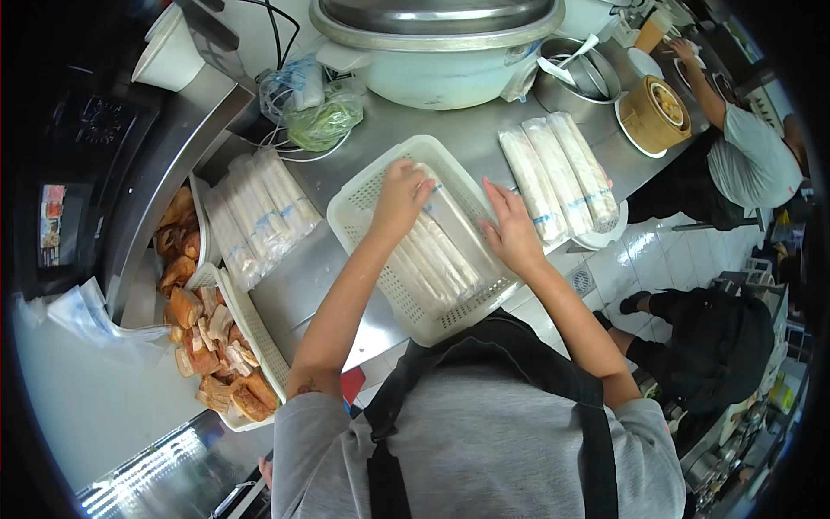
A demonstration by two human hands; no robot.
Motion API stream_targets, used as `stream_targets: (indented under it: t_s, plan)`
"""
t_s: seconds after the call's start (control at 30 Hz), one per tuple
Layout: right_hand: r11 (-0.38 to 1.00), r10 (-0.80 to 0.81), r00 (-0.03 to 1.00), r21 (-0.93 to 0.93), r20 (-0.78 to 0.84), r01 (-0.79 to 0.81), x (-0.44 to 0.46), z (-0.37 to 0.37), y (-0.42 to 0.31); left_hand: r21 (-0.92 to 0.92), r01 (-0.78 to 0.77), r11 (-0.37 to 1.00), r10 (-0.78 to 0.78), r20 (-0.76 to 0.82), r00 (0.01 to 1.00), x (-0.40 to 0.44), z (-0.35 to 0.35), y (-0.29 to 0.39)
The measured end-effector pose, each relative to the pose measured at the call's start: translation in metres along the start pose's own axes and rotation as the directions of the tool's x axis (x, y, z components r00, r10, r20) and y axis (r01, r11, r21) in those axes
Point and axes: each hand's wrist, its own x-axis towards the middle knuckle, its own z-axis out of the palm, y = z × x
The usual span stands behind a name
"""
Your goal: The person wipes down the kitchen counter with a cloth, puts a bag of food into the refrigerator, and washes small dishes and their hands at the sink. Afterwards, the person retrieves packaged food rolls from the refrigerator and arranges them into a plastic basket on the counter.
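Observation:
A white perforated plastic basket [421,322] stands on the steel counter just in front of me. Inside it lie several long white packets [443,251] in clear wrap with blue print. My left hand [403,199] is closed at the far end of the packets, with thumb and fingers bent round the top of one. At the basket's right wall is my right hand [512,229], its fingers apart and stretched forward. It appears to hold nothing; whether its palm touches the rim is hidden. Right of the basket, three similar packets [558,177] lie side by side.
More wrapped packets [259,212] lie to the left, beside a basket of browned meat pieces [216,346]. Behind stand a large lidded pot [441,73], a bag of greens [324,121], a metal pot [577,86] and a bamboo steamer [654,117]. Two co-workers [756,156] are at right.

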Motion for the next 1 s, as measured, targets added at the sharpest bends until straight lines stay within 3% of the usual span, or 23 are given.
stream_targets:
  t_s: [0.07, 0.17, 0.27, 0.4, 0.47, 0.5, 0.53, 0.63, 0.67, 0.77, 0.83, 0.87, 0.97, 1.0]
  plan:
    - [0.996, -0.092, 0.987, -0.026, -0.131, 0.09, 0.007, -0.007, -0.01, -0.168, 0.035, 0.985, -0.035, 0.001, 0.999, -0.002, -0.01, 0.003]
    - [0.976, -0.046, 0.998, 0.213, -0.035, 0.053, 0.008, 0.002, -0.023, -0.348, 0.074, 0.934, -0.065, 0.038, 0.997, 0.002, -0.03, 0.01]
    - [0.897, 0.275, 0.894, 0.241, 0.353, -0.371, 0.012, 0.019, -0.043, -0.463, 0.1, 0.881, -0.059, 0.103, 0.993, -0.002, -0.048, 0.024]
    - [0.77, 0.166, 0.879, 0.498, 0.447, -0.398, 0.025, 0.025, -0.033, -0.533, 0.046, 0.845, -0.031, 0.037, 0.999, -0.007, -0.08, 0.032]
    - [0.703, 0.075, 0.856, 0.582, 0.511, -0.409, 0.035, 0.016, -0.035, -0.791, 0.142, 0.596, -0.247, -0.012, 0.969, -0.009, -0.09, 0.013]
    - [0.571, 0.079, 0.825, 0.653, 0.56, -0.498, 0.039, 0.01, -0.04, -0.886, 0.157, 0.436, -0.352, -0.007, 0.936, -0.01, -0.093, 0.008]
    - [0.423, 0.071, 0.793, 0.701, 0.606, -0.574, 0.045, 0.005, -0.048, -0.904, 0.174, 0.39, -0.362, 0.023, 0.932, -0.009, -0.097, 0.013]
    - [-0.099, -0.087, 0.695, 0.688, 0.714, -0.719, 0.049, 0.012, -0.05, -0.965, 0.255, 0.053, -0.032, 0.254, 0.967, -0.013, -0.086, 0.034]
    - [-0.243, -0.189, 0.647, 0.603, 0.739, -0.76, 0.043, 0.022, -0.041, -0.949, 0.312, 0.039, 0.034, 0.313, 0.949, -0.018, -0.07, 0.018]
    - [-0.414, -0.267, 0.511, 0.381, 0.817, -0.826, 0.033, 0.012, -0.066, -0.912, 0.409, 0.029, 0.067, 0.411, 0.909, -0.005, -0.072, 0.064]
    - [-0.418, -0.429, 0.499, 0.324, 0.753, -0.849, 0.032, 0.009, -0.07, -0.908, 0.417, 0.029, -0.095, 0.413, 0.906, -0.012, -0.072, 0.066]
    - [-0.429, -0.406, 0.532, 0.359, 0.743, -0.829, 0.032, 0.001, -0.069, -0.906, 0.422, 0.028, -0.175, 0.411, 0.895, -0.013, -0.072, 0.066]
    - [-0.068, -0.023, 0.66, 0.658, 0.751, -0.75, 0.047, -0.034, -0.083, -0.952, 0.306, -0.027, -0.3, 0.3, 0.906, -0.007, -0.069, 0.093]
    - [0.045, 0.014, 0.69, 0.689, 0.723, -0.723, 0.047, -0.039, -0.086, -0.962, 0.271, -0.013, -0.338, 0.259, 0.905, -0.003, -0.066, 0.103]
